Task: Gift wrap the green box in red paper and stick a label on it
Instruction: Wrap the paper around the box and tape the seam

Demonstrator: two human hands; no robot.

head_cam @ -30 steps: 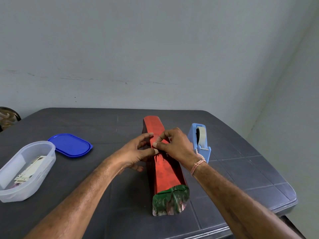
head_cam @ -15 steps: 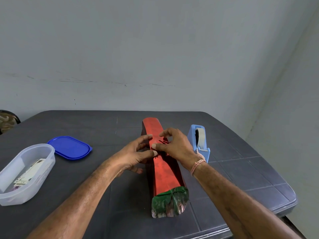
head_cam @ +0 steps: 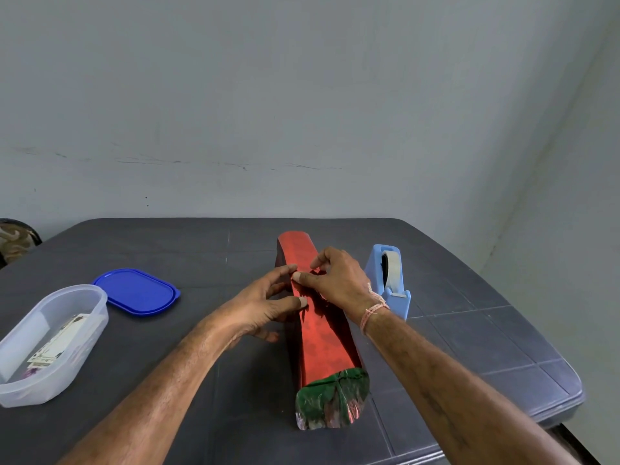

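Centre of the frame: the green box lay lengthwise on the dark worktop, sheathed in red paper except for its near end, where crumpled green foil showed. We noted the left hand clasping the box from its left side, thumb flat on the top face and fingers curled down the flank, while the right hand pinched the paper on the top face between thumb and bent forefinger. At right stood a blue tape dispenser, just beside the box; at left lay a blue lid and a clear container holding cards.
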